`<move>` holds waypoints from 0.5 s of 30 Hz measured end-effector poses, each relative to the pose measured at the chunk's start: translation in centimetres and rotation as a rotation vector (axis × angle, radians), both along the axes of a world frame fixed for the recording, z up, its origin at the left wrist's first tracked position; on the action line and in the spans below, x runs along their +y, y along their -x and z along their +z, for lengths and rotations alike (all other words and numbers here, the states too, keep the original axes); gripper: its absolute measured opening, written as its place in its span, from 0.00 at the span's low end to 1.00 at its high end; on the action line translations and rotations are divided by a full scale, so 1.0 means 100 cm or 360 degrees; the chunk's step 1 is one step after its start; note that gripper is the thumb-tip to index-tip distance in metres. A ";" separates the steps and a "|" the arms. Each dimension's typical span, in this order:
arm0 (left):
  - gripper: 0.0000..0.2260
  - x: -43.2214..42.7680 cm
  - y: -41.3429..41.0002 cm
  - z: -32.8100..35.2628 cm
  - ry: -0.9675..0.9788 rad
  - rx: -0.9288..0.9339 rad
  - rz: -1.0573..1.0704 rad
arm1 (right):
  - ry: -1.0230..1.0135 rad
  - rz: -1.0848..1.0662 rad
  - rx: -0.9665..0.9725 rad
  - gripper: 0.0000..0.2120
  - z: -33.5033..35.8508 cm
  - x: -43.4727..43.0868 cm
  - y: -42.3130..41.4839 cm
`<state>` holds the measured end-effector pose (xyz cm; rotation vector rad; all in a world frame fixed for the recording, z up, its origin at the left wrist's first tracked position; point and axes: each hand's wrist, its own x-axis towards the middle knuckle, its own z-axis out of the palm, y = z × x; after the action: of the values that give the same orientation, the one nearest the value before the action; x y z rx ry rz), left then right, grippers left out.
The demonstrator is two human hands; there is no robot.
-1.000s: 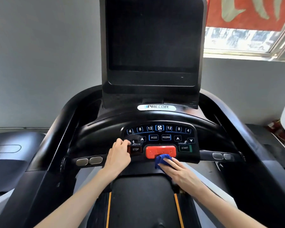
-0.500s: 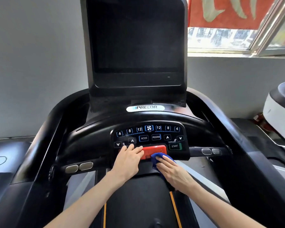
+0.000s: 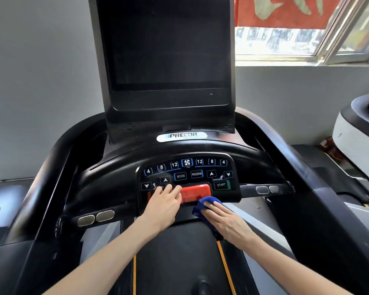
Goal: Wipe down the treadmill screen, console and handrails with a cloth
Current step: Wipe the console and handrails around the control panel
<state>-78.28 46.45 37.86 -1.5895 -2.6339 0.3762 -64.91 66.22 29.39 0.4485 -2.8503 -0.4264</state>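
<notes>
The black treadmill console (image 3: 119, 167) carries a lit button panel (image 3: 188, 171) and a red safety key (image 3: 195, 193). Above it stands the dark screen (image 3: 168, 45). My right hand (image 3: 226, 222) presses a small blue cloth (image 3: 202, 206) with straight fingers against the console's lower edge, just below the red key. My left hand (image 3: 164, 206) rests on the panel left of the red key, fingers laid over the stop button. Black handrails run down the left (image 3: 41, 188) and right (image 3: 303, 177) sides.
Short grip bars with metal sensor pads stick out at the left (image 3: 96, 218) and right (image 3: 266, 189). The running belt (image 3: 179, 262) lies below my arms. A white and black machine (image 3: 358, 133) stands at the right, under a window (image 3: 296, 39).
My left hand has slid right across the panel onto the stop button beside the red key. The right hand with the cloth stays under the red key. The view has shifted.
</notes>
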 end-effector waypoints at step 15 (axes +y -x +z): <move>0.07 0.016 -0.005 0.006 -0.0195 -0.0037 0.0139 | 0.0533 -0.0375 -0.0025 0.32 -0.015 0.041 -0.032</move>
<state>-77.80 48.05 38.45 -1.4557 -2.6928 0.1964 -61.71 70.33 27.92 0.0543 -2.9194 0.0211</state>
